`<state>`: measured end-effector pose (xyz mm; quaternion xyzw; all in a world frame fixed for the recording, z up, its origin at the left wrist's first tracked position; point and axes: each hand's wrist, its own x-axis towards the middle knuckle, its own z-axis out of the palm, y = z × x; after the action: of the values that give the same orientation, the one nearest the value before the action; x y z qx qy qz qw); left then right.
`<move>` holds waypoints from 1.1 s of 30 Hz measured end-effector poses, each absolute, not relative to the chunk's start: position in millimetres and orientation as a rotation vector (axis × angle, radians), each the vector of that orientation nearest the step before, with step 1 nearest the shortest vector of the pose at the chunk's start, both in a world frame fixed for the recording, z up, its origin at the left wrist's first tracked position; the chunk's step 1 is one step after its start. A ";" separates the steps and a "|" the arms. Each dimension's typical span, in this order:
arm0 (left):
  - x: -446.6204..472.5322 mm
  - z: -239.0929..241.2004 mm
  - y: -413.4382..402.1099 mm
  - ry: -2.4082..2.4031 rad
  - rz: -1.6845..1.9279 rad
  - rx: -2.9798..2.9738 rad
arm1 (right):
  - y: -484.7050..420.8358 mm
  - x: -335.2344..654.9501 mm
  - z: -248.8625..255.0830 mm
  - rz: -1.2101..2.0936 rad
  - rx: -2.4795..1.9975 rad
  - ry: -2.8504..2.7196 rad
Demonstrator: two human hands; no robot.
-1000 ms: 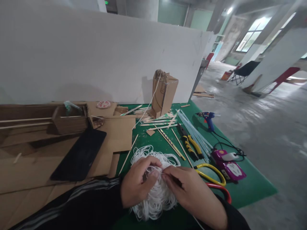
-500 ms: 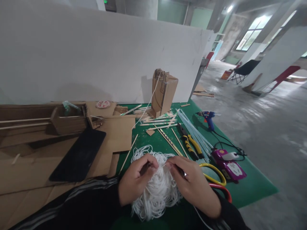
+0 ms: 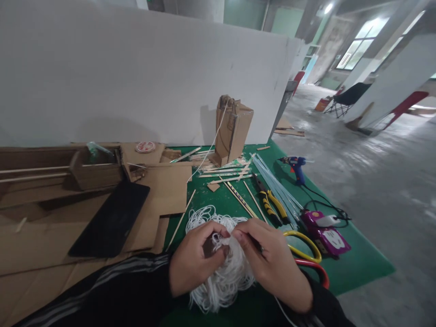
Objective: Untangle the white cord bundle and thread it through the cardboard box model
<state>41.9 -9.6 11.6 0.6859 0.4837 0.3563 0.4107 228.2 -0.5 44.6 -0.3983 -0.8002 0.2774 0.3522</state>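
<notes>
A tangled bundle of white cord [image 3: 223, 277] lies on the green mat [image 3: 357, 268] close to me. My left hand [image 3: 194, 261] grips the bundle from the left, fingers curled into the strands. My right hand [image 3: 270, 261] pinches strands at the top of the bundle, fingertips almost touching those of my left hand. One white cord runs from the mat up to a small upright cardboard box [image 3: 232, 129] at the back.
Flat cardboard sheets [image 3: 163, 188] and a black slab [image 3: 111, 220] cover the left. Wooden sticks [image 3: 238, 195], yellow-handled pliers [image 3: 270, 204], yellow and red scissors [image 3: 306, 254], a blue glue gun [image 3: 294, 165] and a purple power strip [image 3: 327, 234] lie to the right. A white board [image 3: 136, 72] stands behind.
Both hands have shifted slightly within the bundle, and the fingertips have closed together at its top. The cord has bunched up between them.
</notes>
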 end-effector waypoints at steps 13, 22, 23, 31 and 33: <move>43.4 13.3 -6.5 1.266 0.831 1.858 | -2.2 215.5 46.5 0.997 -1.077 -1.908; 39.3 11.4 -4.1 1.197 0.743 1.974 | 3.9 209.6 42.2 1.068 -1.114 -1.783; 39.1 12.3 -3.7 1.194 0.736 1.973 | 3.9 210.0 42.1 1.073 -1.118 -1.765; 38.8 16.1 -2.9 1.199 0.730 1.937 | 5.5 209.3 39.7 1.169 -1.104 -1.612; 38.2 15.2 -4.8 1.185 0.802 1.915 | 7.9 208.5 37.4 1.221 -1.071 -1.589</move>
<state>38.2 -4.8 15.2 0.7452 0.4612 0.3121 0.3667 208.5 7.9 37.4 -0.4275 -0.6342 0.4876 0.4211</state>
